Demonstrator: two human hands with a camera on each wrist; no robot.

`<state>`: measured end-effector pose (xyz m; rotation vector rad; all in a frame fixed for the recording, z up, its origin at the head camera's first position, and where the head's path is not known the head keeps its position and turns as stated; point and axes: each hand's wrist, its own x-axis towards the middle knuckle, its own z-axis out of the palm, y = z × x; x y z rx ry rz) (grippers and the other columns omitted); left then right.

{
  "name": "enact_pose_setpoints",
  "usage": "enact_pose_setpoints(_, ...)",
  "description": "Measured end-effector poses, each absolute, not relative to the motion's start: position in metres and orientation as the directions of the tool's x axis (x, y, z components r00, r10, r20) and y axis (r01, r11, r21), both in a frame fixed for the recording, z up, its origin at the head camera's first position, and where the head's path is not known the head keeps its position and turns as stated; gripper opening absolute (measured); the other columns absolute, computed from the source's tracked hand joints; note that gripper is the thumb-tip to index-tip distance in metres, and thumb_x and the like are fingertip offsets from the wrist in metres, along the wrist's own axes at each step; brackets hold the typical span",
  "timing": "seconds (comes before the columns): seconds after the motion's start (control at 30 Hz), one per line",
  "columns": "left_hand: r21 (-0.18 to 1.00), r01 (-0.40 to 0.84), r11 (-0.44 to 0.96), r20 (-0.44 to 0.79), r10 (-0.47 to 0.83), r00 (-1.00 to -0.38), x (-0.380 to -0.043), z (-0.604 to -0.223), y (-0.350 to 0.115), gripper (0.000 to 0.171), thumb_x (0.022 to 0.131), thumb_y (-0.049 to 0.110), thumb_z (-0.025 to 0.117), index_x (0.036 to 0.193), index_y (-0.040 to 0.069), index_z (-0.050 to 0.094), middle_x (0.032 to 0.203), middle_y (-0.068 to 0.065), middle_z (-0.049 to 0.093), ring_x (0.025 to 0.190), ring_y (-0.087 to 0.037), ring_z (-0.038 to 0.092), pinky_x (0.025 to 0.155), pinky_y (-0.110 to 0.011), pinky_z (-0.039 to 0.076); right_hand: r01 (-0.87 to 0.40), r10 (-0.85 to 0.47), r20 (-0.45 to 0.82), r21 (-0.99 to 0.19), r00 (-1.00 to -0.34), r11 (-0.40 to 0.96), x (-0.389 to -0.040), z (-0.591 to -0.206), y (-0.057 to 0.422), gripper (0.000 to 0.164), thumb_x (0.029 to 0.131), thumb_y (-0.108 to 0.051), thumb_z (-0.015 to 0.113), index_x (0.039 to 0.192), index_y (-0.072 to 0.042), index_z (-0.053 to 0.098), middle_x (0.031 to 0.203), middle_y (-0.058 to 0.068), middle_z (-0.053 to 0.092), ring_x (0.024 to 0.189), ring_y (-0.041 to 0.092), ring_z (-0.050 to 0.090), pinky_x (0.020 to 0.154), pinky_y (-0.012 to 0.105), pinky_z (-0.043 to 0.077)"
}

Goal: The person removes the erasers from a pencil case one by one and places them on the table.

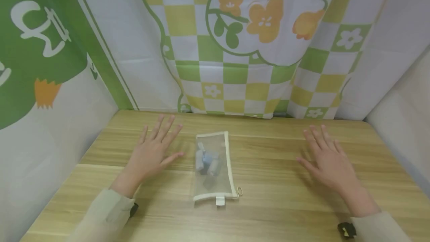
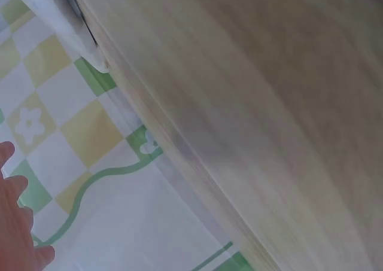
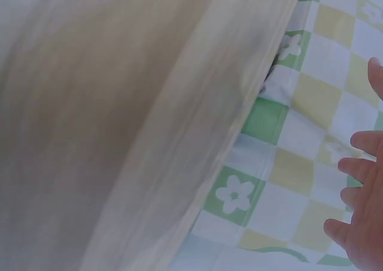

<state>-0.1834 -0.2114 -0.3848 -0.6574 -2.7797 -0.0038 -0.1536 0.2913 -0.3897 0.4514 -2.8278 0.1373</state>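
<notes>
Centrally, mesh pouch (image 1: 220, 176), pale-blue contents (image 1: 206, 158), wooden table (image 1: 268, 174)

Checked floral fabric (image 1: 235, 72) hangs behind a wooden table (image 1: 275, 182).

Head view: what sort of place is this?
Probably an indoor tabletop nook screened off with cloth, perhaps at home: a wooden table, a checked, flower-printed cloth hanging behind it, and green-and-white cloth along the left side.

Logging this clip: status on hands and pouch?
Left hand, right hand: spread, empty. Mesh pouch lies on tabletop between them. No obstruction visible.
</notes>
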Motion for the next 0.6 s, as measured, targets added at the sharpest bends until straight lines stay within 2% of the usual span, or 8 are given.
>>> enact_pose_setpoints(0.23, -0.043, 0.456, 0.889, 0.268, 0.45, -0.852, -0.181, -0.384, -0.208, 0.082, 0.096, 0.059, 0.05, 0.161, 0.026, 0.012, 0.169, -0.002, -0.004, 0.155, -0.034, -0.004, 0.119, -0.069, 0.01, -0.342, -0.311, 0.291, -0.063, -0.905, 0.937, -0.152, -0.386, 0.283, 0.087, 0.095, -0.05, 0.059, 0.16, -0.012, 0.017, 0.166, 0.016, 0.015, 0.155, 0.035, -0.001, 0.112, 0.073, 0.022)
enact_pose_setpoints(0.43, -0.021, 0.478, 0.878, 0.262, 0.466, -0.845, -0.177, -0.384, -0.202, 0.08, 0.096, 0.058, 0.05, 0.16, 0.025, 0.016, 0.169, -0.004, 0.004, 0.155, -0.037, 0.004, 0.118, -0.069, 0.014, -0.379, -0.344, 0.322, -0.053, -0.882, 0.924, -0.153, -0.383, 0.273, 0.08, 0.091, -0.043, 0.067, 0.153, -0.006, 0.034, 0.157, 0.021, 0.034, 0.148, 0.047, 0.022, 0.105, 0.074, 0.032)
enact_pose_setpoints(0.6, -0.001, 0.496, 0.868, 0.224, 0.484, -0.846, -0.174, -0.382, -0.196, 0.08, 0.097, 0.059, 0.047, 0.16, 0.022, 0.017, 0.168, -0.006, 0.008, 0.155, -0.036, 0.006, 0.117, -0.068, 0.019, -0.409, -0.369, 0.337, -0.053, -0.866, 0.911, -0.154, -0.38, 0.264, 0.073, 0.09, -0.041, 0.068, 0.148, -0.005, 0.043, 0.154, 0.02, 0.04, 0.143, 0.05, 0.03, 0.098, 0.074, 0.04)
